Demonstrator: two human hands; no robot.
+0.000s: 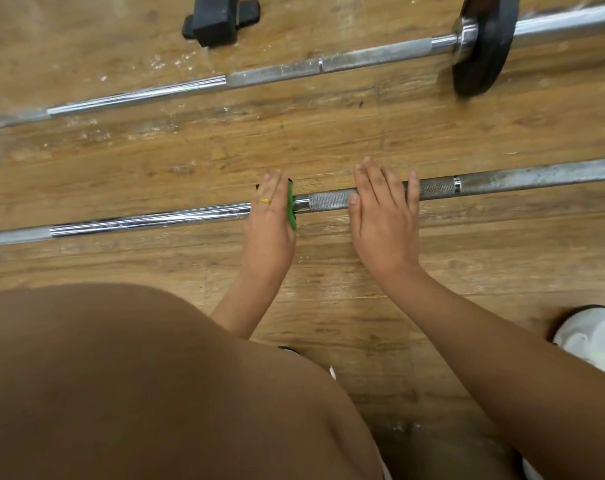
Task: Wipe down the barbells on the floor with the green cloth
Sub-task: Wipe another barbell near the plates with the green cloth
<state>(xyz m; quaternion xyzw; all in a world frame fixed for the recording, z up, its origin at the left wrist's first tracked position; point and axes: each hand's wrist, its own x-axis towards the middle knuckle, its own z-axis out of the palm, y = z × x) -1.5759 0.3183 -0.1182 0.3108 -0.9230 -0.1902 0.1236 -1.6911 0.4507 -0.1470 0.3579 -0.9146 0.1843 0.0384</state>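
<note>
Near barbell (pixel 148 220): lies on the floor (pixel 190 150) straight across in front of me, its long axis running from my left to my right, the right end angled slightly away from me.
Green cloth (pixel 290 209): on the near barbell, where the smooth chrome meets the knurled part, mostly hidden under my left hand (pixel 270 216).
Left fingers (pixel 273 185): straight, laid crosswise over the near barbell and pressing the cloth onto it. My thumb is hidden, so I cannot tell whether it pinches the cloth.
Right hand (pixel 384 216): flat on the knurled part of the near barbell, rightward of the cloth, with a short bare stretch of knurling between them.
Right fingers (pixel 377 181): straight and spread, holding nothing, also crosswise to the bar.
Nearer hand: the left, already on the cloth.
Next move, my guess: slide the cloth along the near barbell's axis, while the right hand steadies the bar against rolling.
Far barbell (pixel 277 72): beyond the near barbell, roughly parallel to it, well apart, and out of both hands' reach.
</note>
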